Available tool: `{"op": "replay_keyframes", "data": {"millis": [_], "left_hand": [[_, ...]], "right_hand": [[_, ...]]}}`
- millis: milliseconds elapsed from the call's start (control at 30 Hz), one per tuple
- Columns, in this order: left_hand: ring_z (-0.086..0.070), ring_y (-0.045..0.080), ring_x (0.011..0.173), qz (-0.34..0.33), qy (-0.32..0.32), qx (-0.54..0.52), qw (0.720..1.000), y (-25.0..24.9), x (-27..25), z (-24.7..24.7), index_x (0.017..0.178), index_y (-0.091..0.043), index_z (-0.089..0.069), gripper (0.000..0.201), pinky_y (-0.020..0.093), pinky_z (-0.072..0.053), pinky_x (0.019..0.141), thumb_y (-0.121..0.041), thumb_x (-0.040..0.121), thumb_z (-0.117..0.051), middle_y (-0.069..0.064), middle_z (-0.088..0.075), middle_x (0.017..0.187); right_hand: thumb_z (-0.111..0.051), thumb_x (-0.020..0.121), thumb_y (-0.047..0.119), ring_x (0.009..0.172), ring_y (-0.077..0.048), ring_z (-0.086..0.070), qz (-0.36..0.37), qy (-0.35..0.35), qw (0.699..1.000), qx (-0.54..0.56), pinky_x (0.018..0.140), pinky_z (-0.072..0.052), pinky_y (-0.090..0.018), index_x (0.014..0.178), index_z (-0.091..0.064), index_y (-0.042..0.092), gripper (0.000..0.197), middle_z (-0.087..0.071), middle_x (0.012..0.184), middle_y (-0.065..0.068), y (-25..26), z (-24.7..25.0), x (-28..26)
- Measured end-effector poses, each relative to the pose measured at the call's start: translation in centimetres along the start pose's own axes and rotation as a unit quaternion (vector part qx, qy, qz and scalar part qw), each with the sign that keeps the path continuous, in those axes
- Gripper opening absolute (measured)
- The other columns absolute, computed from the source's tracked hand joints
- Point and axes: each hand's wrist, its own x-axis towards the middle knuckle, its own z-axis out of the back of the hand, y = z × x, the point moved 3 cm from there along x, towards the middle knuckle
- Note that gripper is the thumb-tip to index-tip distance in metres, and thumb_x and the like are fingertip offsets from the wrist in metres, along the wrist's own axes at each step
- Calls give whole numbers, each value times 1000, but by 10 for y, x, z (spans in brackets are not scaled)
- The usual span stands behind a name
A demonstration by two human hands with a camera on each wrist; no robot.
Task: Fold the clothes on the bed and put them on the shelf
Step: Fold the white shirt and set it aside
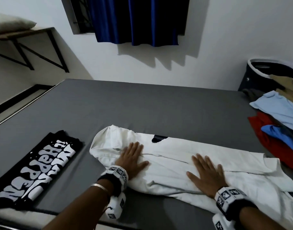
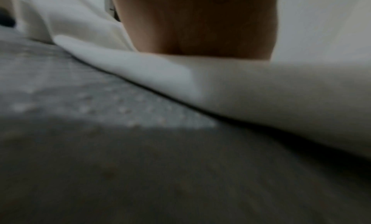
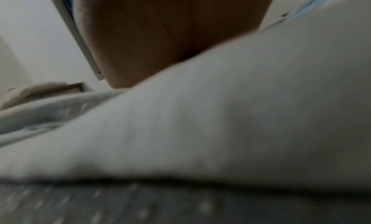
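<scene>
White shirt (image 1: 184, 165) is lying under both flat hands, its long way running from the left hand (image 1: 131, 159) to the right hand (image 1: 206, 176). Fingers are spreading straight, pressing, gripping nothing. Past the left hand, a folded black shirt (image 1: 37, 166) is reading roughly "HAPPEN".

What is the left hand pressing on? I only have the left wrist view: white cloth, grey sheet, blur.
Observer: A white T-shirt, folded lengthwise on the bed; the left hand lies flat on it.
Operator: And the right hand?
Observer: The right hand also lies flat on the shirt, fingers spread.
Operator: Anything already folded?
Observer: A black printed T-shirt lies folded to the left.
Operator: More to do?
Observer: Light blue, red and blue garments are piled unfolded at the right.
</scene>
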Motion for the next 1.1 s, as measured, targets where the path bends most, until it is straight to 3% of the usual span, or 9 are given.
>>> {"op": "replay_keyframes", "data": {"millis": [133, 233, 267, 400, 600, 700, 833, 933, 1100], "left_hand": [[9, 16, 151, 53, -19, 32, 998, 53, -11, 7, 157, -29, 0, 124, 39, 6, 121, -90, 53, 26, -5, 8, 164], [3, 21, 152, 104, -18, 6, 994, 85, -19, 11, 155, -36, -1, 121, 44, 2, 122, -97, 52, 13, -6, 4, 164], [1, 22, 152, 116, -15, -6, 993, 89, -20, 12, 155, -39, -3, 121, 42, 2, 122, -99, 51, 11, -5, 1, 165], [0, 23, 152, 130, -25, -5, 991, 93, -20, 12, 154, -41, -6, 108, 40, 0, 121, -93, 60, -1, -5, -2, 165], [1, 25, 151, 155, -2, 7, 988, 86, -18, 15, 155, -38, -2, 109, 41, -1, 121, -89, 58, 1, -2, 1, 165], [9, 27, 151, 161, 62, 35, 984, 78, -17, 25, 156, -33, 3, 95, 45, 1, 122, -84, 78, -16, 4, 11, 164], [8, 31, 151, 107, 48, 70, 991, 46, -18, 43, 156, -20, -5, 77, 48, -3, 122, -61, 97, -31, 12, 12, 163], [-3, 28, 151, 32, 19, 35, 999, -6, -26, 51, 154, -18, -22, 68, 45, -6, 122, -57, 99, -31, 10, -7, 164], [-25, 21, 147, -113, -8, -44, 993, -107, -41, 47, 144, -23, -43, 94, 31, -18, 117, -71, 72, -6, 4, -32, 157]], "right_hand": [[-15, 89, 74, 149, -13, 15, -45, 16, 999, -6, 120, 3, -47, 151, 11, 43, 74, 27, 151, 23, -61, 9, -6], [13, 53, 96, 149, -15, 13, -65, 9, 998, 5, 120, 1, -41, 143, 21, 47, 102, 26, 150, 23, -103, 13, -13], [15, 54, 94, 149, -15, 12, -71, 2, 997, 4, 121, 0, -40, 143, 21, 47, 101, 25, 152, 21, -112, 13, -15], [-17, 90, 71, 150, -15, 10, -86, -25, 996, 4, 121, 1, -40, 151, 9, 42, 73, 16, 161, 14, -116, 6, -13], [-21, 93, 67, 150, -15, 10, -94, -37, 995, 3, 121, 1, -39, 152, 8, 42, 70, 15, 161, 14, -117, 4, -12], [-25, 96, 65, 150, -17, 11, -84, -13, 996, 7, 120, 2, -39, 152, 7, 40, 69, 15, 161, 12, -117, 9, -12], [-36, 99, 53, 151, -19, 2, -33, 5, 998, 51, 121, -3, -38, 154, -6, 34, 65, 2, 163, 6, -122, 16, -22], [-51, 98, 40, 150, -18, -12, 11, -39, 992, 117, 120, -9, -35, 150, -30, 28, 57, -21, 160, 4, -134, 19, -43], [-71, 87, 22, 135, -20, -44, 22, -179, 971, 154, 113, -31, -35, 126, -63, 15, 41, -51, 140, 4, -174, 16, -74]]}}
